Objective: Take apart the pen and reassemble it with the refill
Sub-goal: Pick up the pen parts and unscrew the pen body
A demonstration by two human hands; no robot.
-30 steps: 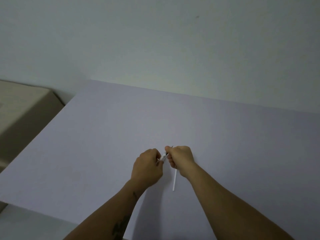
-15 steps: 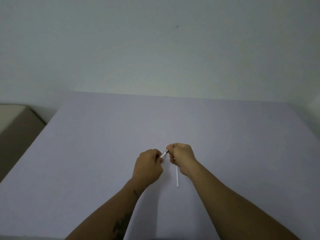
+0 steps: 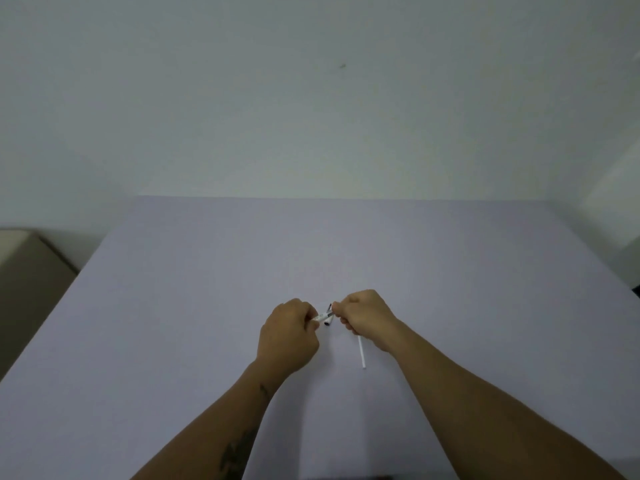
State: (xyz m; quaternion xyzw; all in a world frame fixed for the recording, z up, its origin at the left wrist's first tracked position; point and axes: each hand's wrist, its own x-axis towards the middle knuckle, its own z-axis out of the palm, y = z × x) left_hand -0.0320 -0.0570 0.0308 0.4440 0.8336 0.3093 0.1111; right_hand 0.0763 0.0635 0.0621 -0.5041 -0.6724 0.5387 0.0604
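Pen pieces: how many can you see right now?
2. A short pen piece is held between the left hand and right hand; a thin white tube sticks out below the right hand. More may be hidden in the fists.

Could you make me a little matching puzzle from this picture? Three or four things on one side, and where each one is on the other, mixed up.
Things
1. left hand
2. white refill tube
3. beige box
4. pen piece

Places
A. at the far left, beside the table
B. in the gap between the two fists
C. sticking out below the right hand
D. closed on the pen's left end

Pairs: 1-D, 2-C, 3-A, 4-B
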